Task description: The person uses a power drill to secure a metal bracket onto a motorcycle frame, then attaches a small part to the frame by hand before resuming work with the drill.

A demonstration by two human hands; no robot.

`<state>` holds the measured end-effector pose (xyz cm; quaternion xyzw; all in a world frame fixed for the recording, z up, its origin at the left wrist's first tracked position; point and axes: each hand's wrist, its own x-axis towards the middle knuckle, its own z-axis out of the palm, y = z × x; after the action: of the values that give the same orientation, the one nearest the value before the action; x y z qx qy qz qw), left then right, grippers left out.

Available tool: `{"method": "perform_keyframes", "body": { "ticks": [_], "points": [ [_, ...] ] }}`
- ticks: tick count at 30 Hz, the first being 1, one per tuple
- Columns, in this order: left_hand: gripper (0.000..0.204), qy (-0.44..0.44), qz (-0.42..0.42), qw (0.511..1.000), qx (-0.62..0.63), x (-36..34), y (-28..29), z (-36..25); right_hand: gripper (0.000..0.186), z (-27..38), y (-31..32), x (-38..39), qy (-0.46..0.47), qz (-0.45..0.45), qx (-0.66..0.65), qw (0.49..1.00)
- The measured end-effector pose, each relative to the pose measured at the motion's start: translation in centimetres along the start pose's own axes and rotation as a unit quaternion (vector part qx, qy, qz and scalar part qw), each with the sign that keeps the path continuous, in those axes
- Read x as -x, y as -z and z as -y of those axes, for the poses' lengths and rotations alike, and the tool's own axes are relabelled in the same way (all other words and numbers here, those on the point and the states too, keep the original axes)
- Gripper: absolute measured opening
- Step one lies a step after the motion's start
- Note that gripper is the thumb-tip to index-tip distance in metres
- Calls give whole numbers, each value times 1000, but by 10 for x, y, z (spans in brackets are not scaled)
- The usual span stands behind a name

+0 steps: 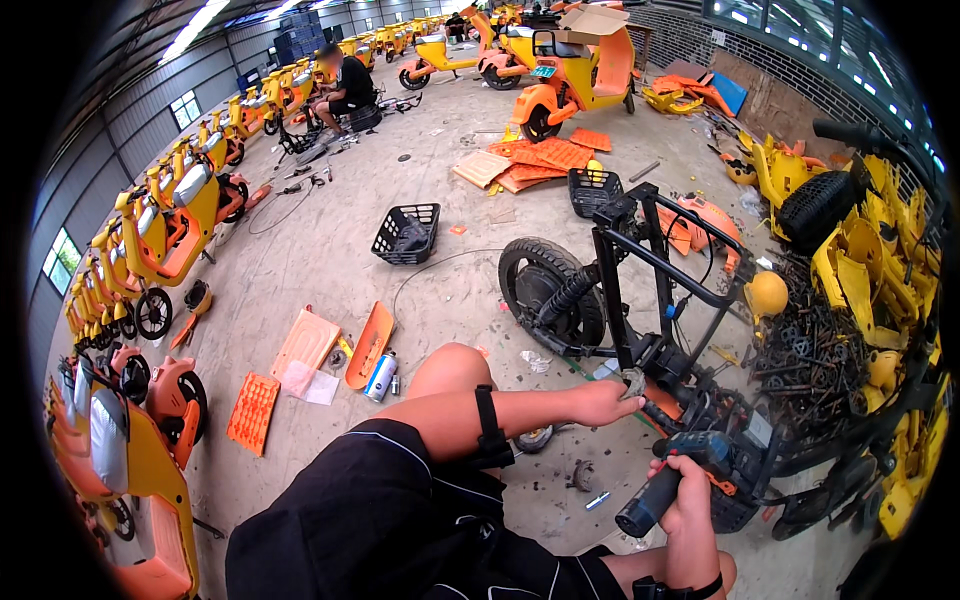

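Head view: the left hand (607, 400) has its fingers (632, 383) curled together and pinching a small part on the frame (640, 270), low down where the black tubes meet the motor area. What exactly the fingertips hold is too small to tell. A black strap sits on that forearm. The right hand (686, 492) is wrapped tight around the grip of a drill (690, 468), fingers closed around the handle, the drill's nose pointing up toward the same spot on the frame, just beside the left hand.

The frame is a stripped black scooter skeleton, standing upright in front of the person's knee (452, 368), with its front wheel (545, 290) still on and an orange ball-like part (768, 293) on its right side. Under it lie a few loose bits on the concrete floor (330, 250).

To the right is a heap of yellow panels (870, 260) with a tyre (817, 208) on top and a tangle of dark metal parts (815, 360) below. To the left lie orange panels (306, 342), a spray can (380, 376) and a black basket (407, 233); a second basket (593, 190) is farther back. Rows of yellow and orange scooters (170, 215) line the left wall, and another person (343, 85) sits working far off.
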<state>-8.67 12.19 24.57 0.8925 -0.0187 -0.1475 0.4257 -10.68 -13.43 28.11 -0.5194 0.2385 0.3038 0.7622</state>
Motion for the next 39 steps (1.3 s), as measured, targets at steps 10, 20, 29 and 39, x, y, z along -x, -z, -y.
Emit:
{"method": "perform_keyframes", "body": {
  "ticks": [10, 20, 29, 39],
  "points": [
    [72, -2, -8, 1000, -6, 3, 1, -4, 22, 0, -1, 1, -4, 1, -14, 1000],
    [71, -6, -9, 1000, -21, 0, -2, -1, 22, -2, 0, 0, -4, 4, -6, 1000],
    [67, -24, -54, 998, -7, 1, -1, -3, 22, 0, 1, 3, 8, 6, -10, 1000],
    [61, -30, -77, 996, 36, 0, 5, -4, 44, 40, 4, 35, 474, 73, -33, 877]
  ]
}}
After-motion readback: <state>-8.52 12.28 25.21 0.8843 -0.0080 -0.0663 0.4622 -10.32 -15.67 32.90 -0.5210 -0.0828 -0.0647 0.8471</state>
